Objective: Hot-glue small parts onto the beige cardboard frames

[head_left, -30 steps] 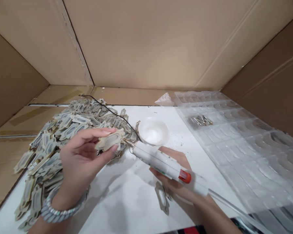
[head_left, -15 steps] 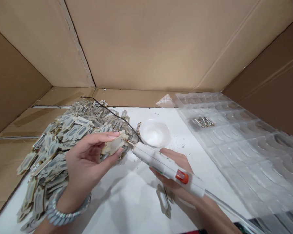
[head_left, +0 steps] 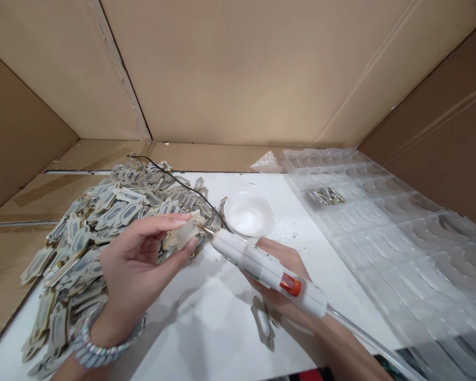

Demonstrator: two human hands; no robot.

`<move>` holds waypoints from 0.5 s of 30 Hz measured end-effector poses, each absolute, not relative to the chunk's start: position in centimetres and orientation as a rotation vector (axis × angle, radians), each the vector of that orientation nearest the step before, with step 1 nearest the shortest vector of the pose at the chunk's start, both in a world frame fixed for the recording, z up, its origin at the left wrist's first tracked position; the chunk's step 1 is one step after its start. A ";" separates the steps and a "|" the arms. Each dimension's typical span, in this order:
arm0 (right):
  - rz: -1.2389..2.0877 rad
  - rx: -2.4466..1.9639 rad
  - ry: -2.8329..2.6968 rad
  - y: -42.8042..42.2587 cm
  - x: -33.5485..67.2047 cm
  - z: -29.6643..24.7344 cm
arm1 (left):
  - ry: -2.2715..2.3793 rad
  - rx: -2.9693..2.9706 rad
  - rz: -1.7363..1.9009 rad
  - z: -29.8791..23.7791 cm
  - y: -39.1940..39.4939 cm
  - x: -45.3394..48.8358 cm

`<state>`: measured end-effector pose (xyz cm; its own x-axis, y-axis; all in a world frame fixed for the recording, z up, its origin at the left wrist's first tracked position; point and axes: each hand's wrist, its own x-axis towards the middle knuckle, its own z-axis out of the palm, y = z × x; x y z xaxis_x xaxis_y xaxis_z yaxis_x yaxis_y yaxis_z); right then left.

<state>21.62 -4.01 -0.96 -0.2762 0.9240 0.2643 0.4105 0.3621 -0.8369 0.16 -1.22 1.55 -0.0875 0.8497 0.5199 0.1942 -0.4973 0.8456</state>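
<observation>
As I watch through the head camera, the left hand [head_left: 137,259] has thumb and index finger pinched on a small, pale beige, frame-shaped piece with a translucent oval middle [head_left: 184,235], held up above the white tabletop [head_left: 174,344]. The right hand [head_left: 291,257] is wrapped under a white cylindrical tool with an orange-red slider [head_left: 249,257]; most of its fingers are hidden behind the barrel. The tool's thin brass-coloured tip [head_left: 207,230] lies at the piece's right end, though I can't tell whether it touches.

Over the past second the piece has turned a little in the left fingers, and the tool has shifted slightly leftward, so to me the work is going on at that one end rather than moving elsewhere.

I see the left wrist angled in from lower left, palm turned inward; the right forearm slants in from lower right, tool pointing up-left.

Farther out, a heap of similar pale pieces [head_left: 115,211] fills the left side, crossed by a thin black cable [head_left: 190,186]. A round white bowl [head_left: 266,219] stands beyond the tool, and a clear plastic compartment tray [head_left: 360,227] holds silvery metal pins [head_left: 327,196].
</observation>
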 end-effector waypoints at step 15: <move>0.945 -1.169 -1.769 -4.1 21.6 -0.4 | 1.093 1.769 1.672 1.3 -1.0 -0.2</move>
<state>21.64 -4.13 -0.40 -0.2551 0.9433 0.2123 0.3479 0.2944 -0.8901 -0.17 -0.97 1.33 -0.0589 0.7989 0.5985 0.2274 -0.5731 0.7873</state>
